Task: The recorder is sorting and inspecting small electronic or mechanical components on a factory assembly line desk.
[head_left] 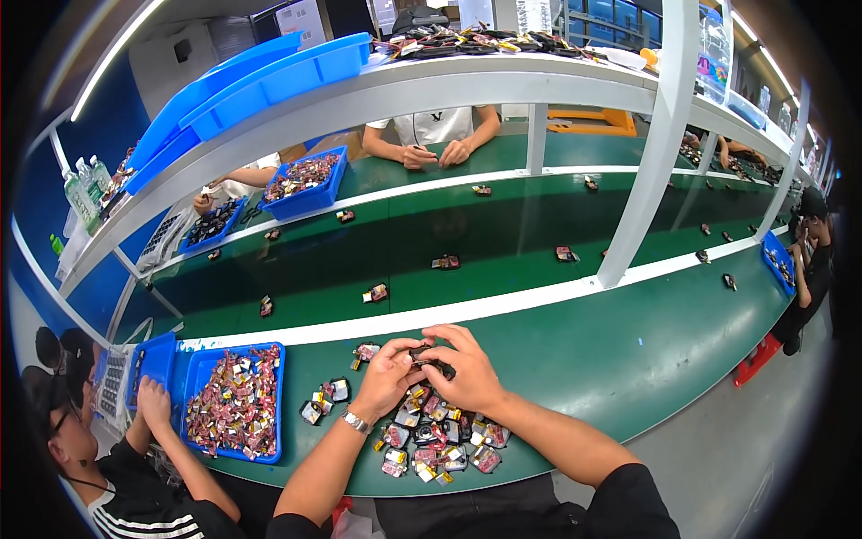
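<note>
Over the green bench, my left hand (386,381), with a metal-banded watch at the wrist, and my right hand (469,370) come together. Both are closed on a small black plastic casing (442,367); fingers cover much of it, so its exact kind is hard to make out. Right below them lies a pile of small electronic units (435,438), dark casings with red wires, silver battery cells and yellow tape. A few similar units (325,401) lie apart, left of my left wrist.
A blue bin (282,395) full of red-wired battery parts stands to the left, beside a seated co-worker (117,458). Beyond a white rail (386,323), units lie scattered on a green conveyor belt (503,229). A white post (651,153) rises ahead to the right; other workers sit opposite.
</note>
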Available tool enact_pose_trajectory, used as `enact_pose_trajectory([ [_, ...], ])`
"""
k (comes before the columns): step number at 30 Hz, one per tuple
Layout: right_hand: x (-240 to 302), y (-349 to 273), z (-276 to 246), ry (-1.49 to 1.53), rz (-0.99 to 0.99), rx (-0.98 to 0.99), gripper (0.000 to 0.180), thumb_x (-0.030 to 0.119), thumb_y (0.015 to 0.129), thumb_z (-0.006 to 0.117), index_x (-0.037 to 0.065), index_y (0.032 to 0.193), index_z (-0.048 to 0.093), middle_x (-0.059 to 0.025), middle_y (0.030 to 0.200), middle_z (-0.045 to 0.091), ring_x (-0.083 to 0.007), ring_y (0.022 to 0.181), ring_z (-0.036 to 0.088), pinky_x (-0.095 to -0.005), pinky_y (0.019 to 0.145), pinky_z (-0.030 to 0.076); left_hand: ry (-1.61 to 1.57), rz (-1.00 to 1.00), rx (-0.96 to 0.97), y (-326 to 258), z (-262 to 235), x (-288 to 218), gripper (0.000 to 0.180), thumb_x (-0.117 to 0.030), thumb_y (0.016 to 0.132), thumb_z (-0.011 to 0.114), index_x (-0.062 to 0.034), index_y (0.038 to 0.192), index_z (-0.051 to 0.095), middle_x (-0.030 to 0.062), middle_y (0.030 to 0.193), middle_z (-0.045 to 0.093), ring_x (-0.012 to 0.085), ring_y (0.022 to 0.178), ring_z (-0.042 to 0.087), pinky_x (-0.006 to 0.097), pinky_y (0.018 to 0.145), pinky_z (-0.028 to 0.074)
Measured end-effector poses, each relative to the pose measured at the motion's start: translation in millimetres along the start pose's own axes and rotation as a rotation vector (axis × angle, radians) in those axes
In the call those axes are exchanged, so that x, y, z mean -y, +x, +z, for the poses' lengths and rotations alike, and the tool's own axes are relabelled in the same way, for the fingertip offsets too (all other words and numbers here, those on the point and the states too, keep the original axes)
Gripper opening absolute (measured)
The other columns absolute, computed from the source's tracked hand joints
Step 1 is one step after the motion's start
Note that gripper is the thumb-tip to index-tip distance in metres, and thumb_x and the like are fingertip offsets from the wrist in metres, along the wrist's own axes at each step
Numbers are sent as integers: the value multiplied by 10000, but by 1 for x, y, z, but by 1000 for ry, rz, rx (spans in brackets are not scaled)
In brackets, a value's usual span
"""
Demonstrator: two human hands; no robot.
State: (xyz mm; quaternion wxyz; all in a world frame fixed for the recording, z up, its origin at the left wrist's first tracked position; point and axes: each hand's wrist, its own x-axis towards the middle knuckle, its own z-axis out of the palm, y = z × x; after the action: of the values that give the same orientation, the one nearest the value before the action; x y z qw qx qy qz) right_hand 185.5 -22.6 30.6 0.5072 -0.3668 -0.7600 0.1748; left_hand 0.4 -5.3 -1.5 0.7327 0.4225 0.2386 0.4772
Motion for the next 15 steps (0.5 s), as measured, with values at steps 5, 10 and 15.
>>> enact_pose_trajectory([
  [5, 2, 3, -2, -29, -60, -31, 173, 20, 737, 670, 40, 906, 639, -110, 1098, 596, -310, 1064, 556, -387, 869, 486, -28, -20, 17, 0, -1, 1, 261, -77, 978, 488, -33, 1234, 460, 111, 1171, 591, 209, 1087, 598, 404, 952, 514],
  [10, 0, 4, -2, -127, -150, -13, 188, 0, 727, 672, 39, 908, 635, -87, 1001, 593, -275, 938, 595, -363, 760, 517, -31, -54, -3, 1, 4, -2, 269, -73, 982, 477, -39, 1248, 448, 93, 1143, 601, 195, 1050, 608, 403, 935, 518],
  [15, 4, 3, 4, -243, -90, -52, 159, 38, 752, 697, 47, 906, 658, -75, 946, 598, -243, 848, 615, -335, 682, 540, -26, -55, -47, 0, 8, -4, 288, -70, 984, 469, -29, 1266, 428, 85, 1122, 603, 186, 1037, 609, 398, 936, 514],
])
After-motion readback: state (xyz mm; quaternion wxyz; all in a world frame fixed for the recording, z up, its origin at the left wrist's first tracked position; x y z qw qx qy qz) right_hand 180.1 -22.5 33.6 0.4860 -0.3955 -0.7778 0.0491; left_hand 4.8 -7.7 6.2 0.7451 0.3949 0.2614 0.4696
